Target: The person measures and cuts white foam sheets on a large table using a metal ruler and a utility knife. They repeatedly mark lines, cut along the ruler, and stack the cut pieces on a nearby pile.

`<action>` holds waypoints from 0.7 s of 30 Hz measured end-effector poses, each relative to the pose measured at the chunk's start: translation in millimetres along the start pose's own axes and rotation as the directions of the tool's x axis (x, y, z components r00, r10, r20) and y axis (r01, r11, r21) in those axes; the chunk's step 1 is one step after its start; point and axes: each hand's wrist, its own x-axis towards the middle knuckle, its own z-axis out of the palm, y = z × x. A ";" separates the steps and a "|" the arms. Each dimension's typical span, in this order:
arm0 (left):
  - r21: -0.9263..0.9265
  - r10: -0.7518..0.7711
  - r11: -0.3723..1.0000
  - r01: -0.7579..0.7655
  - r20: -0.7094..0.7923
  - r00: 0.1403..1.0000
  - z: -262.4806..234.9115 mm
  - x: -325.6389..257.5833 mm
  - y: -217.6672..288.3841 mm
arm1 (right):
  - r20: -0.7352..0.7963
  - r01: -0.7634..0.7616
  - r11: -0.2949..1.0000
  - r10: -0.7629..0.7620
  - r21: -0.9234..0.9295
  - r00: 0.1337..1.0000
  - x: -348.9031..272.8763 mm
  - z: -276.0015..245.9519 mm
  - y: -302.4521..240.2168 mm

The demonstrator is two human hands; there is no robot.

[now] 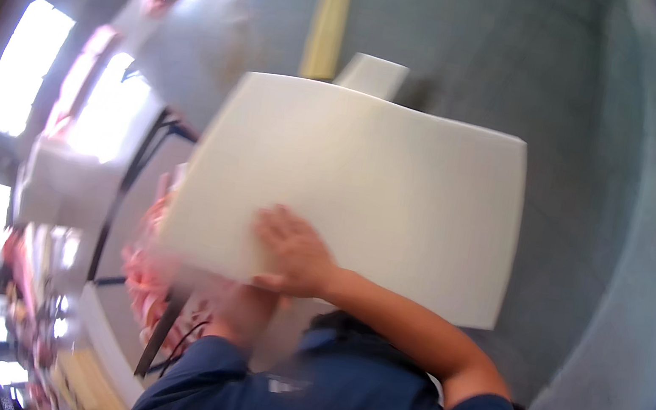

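Note:
A large cream-white sheet or panel (397, 199) with slightly wavy edges spreads out in front of me. My right hand (299, 254) reaches across to its left half, palm down, with the fingers stretched out over the surface. Beneath that wrist, at the near left edge of the sheet, is my left hand (245, 312). Motion smears it, and its fingers are hidden, so its grip on the edge cannot be made out.
Beyond the far edge are a yellow board (326, 31) and a smaller white piece (373, 75) on the grey floor (531, 57). Pink crumpled material (152, 284) and a dark metal frame (164, 329) stand close on the left. Bright windows line the far left.

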 end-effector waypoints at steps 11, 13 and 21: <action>0.130 0.210 0.972 -0.198 -0.084 0.974 -38.8 43.7 61.0 | -0.042 -0.022 1.000 0.021 -0.011 0.999 -27.7 -15.0 -26.4; 0.239 0.358 0.914 -0.328 -0.096 0.929 -46.1 51.3 96.3 | -0.135 -0.014 0.995 0.000 -0.099 0.991 -28.2 -11.0 -31.8; 0.801 0.956 0.183 -0.570 -0.010 0.292 -121.8 49.9 324.5 | -0.406 -0.004 0.995 -0.037 -0.100 0.913 -61.0 -18.0 -23.7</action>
